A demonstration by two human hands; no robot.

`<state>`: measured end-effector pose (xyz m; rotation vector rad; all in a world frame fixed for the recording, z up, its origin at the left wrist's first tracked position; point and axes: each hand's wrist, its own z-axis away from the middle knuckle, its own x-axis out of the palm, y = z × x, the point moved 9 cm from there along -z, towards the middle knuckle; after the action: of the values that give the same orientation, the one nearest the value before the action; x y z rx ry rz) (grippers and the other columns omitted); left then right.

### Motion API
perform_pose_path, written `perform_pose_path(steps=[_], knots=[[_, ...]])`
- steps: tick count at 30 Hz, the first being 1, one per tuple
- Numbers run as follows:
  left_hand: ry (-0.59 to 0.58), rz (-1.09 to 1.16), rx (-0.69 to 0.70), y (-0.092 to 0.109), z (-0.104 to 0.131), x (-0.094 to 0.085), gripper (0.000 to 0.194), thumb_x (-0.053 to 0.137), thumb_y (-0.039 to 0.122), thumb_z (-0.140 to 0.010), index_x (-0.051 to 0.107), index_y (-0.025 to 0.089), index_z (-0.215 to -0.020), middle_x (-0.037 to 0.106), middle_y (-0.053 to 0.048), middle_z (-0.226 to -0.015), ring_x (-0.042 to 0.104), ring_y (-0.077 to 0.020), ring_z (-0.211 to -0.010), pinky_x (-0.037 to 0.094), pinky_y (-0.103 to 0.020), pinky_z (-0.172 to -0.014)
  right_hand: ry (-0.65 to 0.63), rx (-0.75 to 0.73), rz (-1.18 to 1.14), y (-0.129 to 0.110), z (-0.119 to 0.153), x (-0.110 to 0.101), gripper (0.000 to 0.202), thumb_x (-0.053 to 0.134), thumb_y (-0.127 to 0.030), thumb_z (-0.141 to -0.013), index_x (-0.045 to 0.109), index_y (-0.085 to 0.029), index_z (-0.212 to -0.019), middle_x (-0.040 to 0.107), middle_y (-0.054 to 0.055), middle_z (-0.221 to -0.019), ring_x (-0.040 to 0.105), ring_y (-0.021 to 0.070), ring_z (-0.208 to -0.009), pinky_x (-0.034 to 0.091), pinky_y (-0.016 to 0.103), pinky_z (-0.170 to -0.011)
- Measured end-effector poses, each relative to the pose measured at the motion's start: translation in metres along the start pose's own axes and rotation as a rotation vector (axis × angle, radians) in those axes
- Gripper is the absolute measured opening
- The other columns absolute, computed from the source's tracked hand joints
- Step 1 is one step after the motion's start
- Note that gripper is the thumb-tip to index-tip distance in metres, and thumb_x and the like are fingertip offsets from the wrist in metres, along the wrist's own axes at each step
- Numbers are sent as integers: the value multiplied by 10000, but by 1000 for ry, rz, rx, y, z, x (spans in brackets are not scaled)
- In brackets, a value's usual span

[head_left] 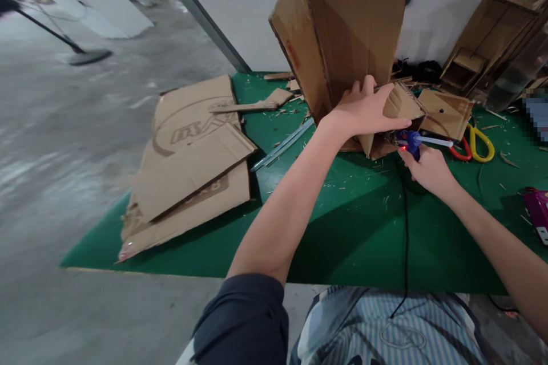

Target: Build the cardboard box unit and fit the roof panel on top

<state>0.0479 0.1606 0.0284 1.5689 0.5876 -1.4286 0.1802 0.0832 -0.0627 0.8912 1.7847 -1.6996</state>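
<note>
A cardboard structure point(355, 28) with tall upright panels stands on the green table against the wall. My left hand point(363, 111) is spread over its lower part, thumb and fingers apart, resting on a small cardboard box section point(402, 104). In my right hand point(428, 168) is a blue hot glue gun point(411, 141) with a glowing red light. A translucent glue stick point(436, 141) sticks out of its back to the right. The nozzle points left at the lower edge of the cardboard, where its tip is hard to make out. A black cord point(405, 228) hangs from the gun.
Flat cardboard sheets point(192, 182) lie stacked at the left. Clear glue sticks point(282, 145) and a cardboard strip point(244, 107) lie between. Scissors with red and yellow handles point(482, 145), a purple package point(537, 211) and a bottle point(514, 80) are at the right. Scraps litter the green table point(342, 211).
</note>
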Motion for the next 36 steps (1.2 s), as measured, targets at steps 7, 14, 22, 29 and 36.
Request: perform_pose_path(steps=[7,14,22,29,36], knots=[[7,-21,11,1,0,-1,1048,520,834,-732,266,284,-1588,231,-149,-1643,209,-509,-1484,273,-576,-1165,-15,17,-16,-2,3,-1,315,487,-491,-954,530,-209,-819,644,36,-628,569,171,-440,490,349,-578],[3,-19,7,1,1,-1,1065,520,842,-725,260,282,-1593,179,-145,-1673,186,-511,-1496,278,-576,-1167,-14,29,-42,-2,4,-3,302,500,-485,-947,531,-214,-819,643,26,-624,548,157,-393,486,333,-522],[9,-8,2,2,2,-3,1061,519,855,-714,249,318,-1589,206,-130,-1670,195,-503,-1495,288,-580,-1163,58,-176,33,-17,0,-2,240,506,-407,-967,637,-211,-919,737,100,-845,720,276,-836,534,381,-776],[-3,-32,7,1,0,0,1121,498,871,-709,193,282,-1613,168,-157,-1675,197,-517,-1487,298,-585,-1145,6,-52,43,-6,-3,0,281,502,-457,-965,594,-207,-874,687,72,-689,705,270,-691,510,368,-693],[-4,-30,-3,1,0,-1,1111,509,864,-710,208,280,-1606,209,-161,-1661,210,-518,-1486,292,-585,-1153,30,12,58,1,-4,-6,293,503,-448,-960,566,-220,-787,567,8,-476,645,253,-535,501,379,-678]])
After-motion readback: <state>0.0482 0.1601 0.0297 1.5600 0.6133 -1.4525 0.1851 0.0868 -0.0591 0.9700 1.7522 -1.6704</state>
